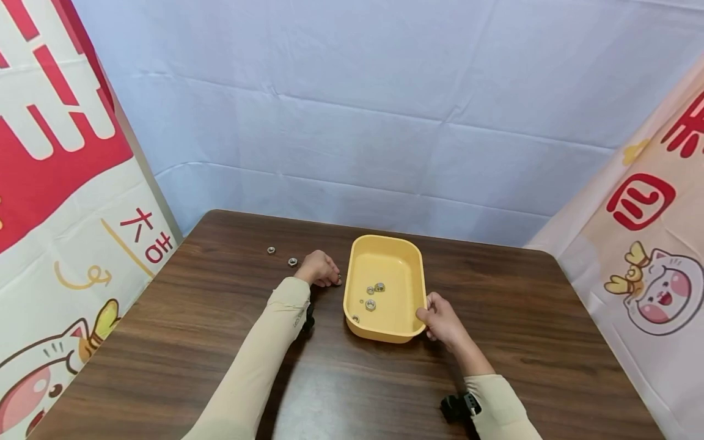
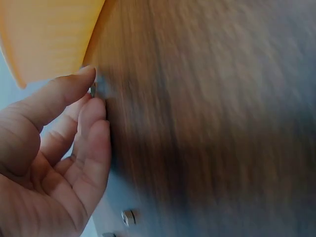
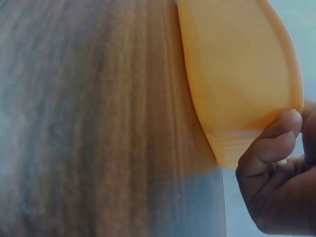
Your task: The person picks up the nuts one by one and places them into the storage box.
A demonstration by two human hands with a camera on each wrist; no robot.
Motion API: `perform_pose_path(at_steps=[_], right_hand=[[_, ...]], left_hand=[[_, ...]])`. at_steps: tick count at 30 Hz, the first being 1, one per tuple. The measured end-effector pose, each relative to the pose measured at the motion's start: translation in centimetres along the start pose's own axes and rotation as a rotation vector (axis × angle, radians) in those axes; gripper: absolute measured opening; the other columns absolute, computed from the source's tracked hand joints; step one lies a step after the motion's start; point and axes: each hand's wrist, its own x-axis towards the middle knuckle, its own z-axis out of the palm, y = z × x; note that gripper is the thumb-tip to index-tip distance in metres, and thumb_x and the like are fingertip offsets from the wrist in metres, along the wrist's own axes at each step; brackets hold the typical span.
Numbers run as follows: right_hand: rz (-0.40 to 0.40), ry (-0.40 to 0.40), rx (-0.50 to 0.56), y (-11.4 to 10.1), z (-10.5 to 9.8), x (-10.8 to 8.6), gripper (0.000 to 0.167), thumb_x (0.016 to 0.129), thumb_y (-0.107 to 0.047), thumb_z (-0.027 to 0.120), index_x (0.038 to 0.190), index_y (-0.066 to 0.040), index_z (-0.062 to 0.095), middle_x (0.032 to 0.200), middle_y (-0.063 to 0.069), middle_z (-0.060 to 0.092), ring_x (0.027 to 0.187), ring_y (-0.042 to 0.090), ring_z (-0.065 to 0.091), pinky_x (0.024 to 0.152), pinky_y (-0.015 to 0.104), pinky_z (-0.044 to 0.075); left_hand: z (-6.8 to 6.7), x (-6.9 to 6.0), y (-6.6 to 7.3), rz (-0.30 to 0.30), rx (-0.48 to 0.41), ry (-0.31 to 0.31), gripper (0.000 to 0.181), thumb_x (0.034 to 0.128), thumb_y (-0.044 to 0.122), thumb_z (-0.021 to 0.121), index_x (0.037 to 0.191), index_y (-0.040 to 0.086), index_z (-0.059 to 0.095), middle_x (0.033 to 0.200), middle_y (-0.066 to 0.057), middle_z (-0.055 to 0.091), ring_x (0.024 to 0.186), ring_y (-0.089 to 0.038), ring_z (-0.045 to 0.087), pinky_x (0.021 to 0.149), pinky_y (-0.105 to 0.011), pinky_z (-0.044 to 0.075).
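Note:
A yellow rectangular tray (image 1: 393,266) sits on the table, with several metal hex nuts of differing size, such as a larger nut (image 1: 371,305), on its floor. My right hand (image 1: 443,322) grips the tray's right rim between thumb and curled fingers. Just left of the tray, my left hand (image 1: 320,269) pinches a small nut (image 2: 93,91) between thumb and fingertips, close to the tabletop. Most of that nut is covered by the fingers. Behind the left hand lie a nut (image 1: 293,262) and a smaller nut (image 1: 271,250) on the table.
The dark wood-grain table (image 1: 522,305) has rounded far corners. A pale cloth (image 1: 352,122) hangs behind it. Printed cloths with red characters and cartoon figures flank the left side (image 1: 126,201) and the right side (image 1: 616,275).

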Motion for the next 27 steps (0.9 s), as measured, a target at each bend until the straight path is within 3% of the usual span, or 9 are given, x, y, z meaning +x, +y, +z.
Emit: perform_pose_path(at_steps=[6, 12, 20, 27], right_hand=[[0.030, 0.029, -0.004, 1.6, 0.0, 0.9, 0.014, 0.081, 0.005, 0.050, 0.082, -0.002, 0.038, 0.055, 0.005, 0.047, 0.038, 0.013, 0.040, 0.036, 0.023, 0.034], [0.018, 0.046, -0.016, 2.5, -0.1, 1.4, 0.013, 0.079, 0.004, 0.050, 0.082, -0.002, 0.038, 0.055, 0.006, 0.047, 0.038, 0.013, 0.040, 0.035, 0.023, 0.033], [0.012, 0.051, -0.016, 2.4, 0.0, 1.5, 0.013, 0.079, 0.003, 0.050, 0.082, -0.002, 0.038, 0.055, 0.006, 0.047, 0.038, 0.013, 0.039, 0.035, 0.023, 0.033], [0.016, 0.051, -0.014, 2.5, 0.0, 1.5, 0.012, 0.079, 0.003, 0.050, 0.082, -0.002, 0.039, 0.054, 0.005, 0.046, 0.038, 0.013, 0.039, 0.035, 0.023, 0.033]], left_hand=[[0.6, 0.4, 0.5, -0.043, 0.083, 0.027, 0.008, 0.0714, 0.007, 0.080, 0.074, 0.006, 0.072, 0.063, -0.006, 0.065, 0.055, -0.018, 0.062, 0.052, -0.029, 0.052], [0.8, 0.9, 0.5, -0.074, 0.094, 0.023, 0.005, 0.0754, 0.008, 0.077, 0.072, 0.007, 0.074, 0.063, -0.006, 0.066, 0.054, -0.018, 0.062, 0.051, -0.029, 0.052], [0.7, 1.1, 0.4, -0.059, 0.100, 0.035, 0.008, 0.0706, 0.009, 0.081, 0.070, 0.007, 0.073, 0.061, -0.007, 0.065, 0.054, -0.017, 0.062, 0.050, -0.029, 0.052], [0.9, 0.6, 0.5, -0.040, 0.201, 0.057, 0.016, 0.0713, 0.016, 0.080, 0.065, 0.005, 0.070, 0.056, -0.007, 0.062, 0.051, -0.019, 0.061, 0.049, -0.030, 0.052]])
